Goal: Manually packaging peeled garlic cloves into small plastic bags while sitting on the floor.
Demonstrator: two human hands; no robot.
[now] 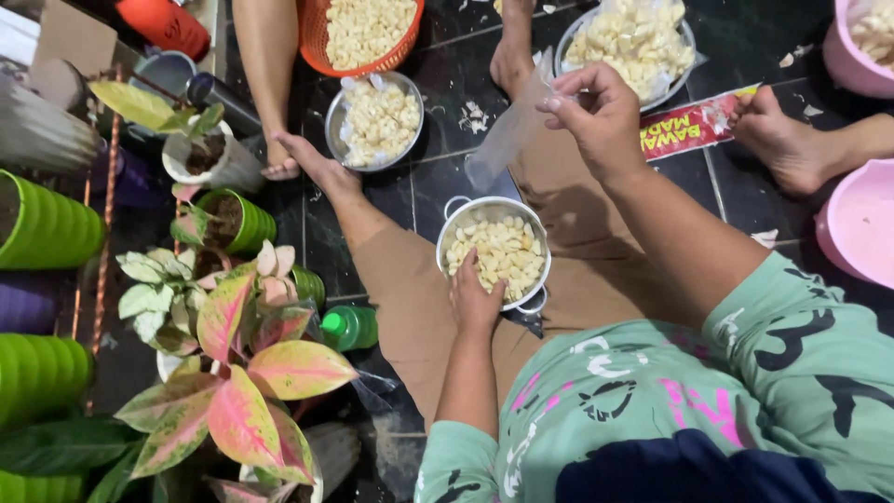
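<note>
Dark floor tiles (447, 177) lay under us, and we take the white two-handled pot (538, 244) on our lap as the landmark. Largest was the pink-and-green leafy plant (244, 373), well to one side of the pot among green ribbed pots (42, 228). Beyond the pot sat an orange basket (317, 42) and a steel bowl (337, 112), both filled with peeled garlic cloves, and a steel tray (687, 42) piled with more. Another person's bare feet (778, 135) rested on the tiles past the pot. Our left hand (473, 298) lay over the pot's near rim, fingers dipped into the garlic cloves (507, 247); whether they gripped any we could not tell. Above the pot, our right hand (596, 112) pinched a clear plastic bag (510, 130) by its top edge.
</note>
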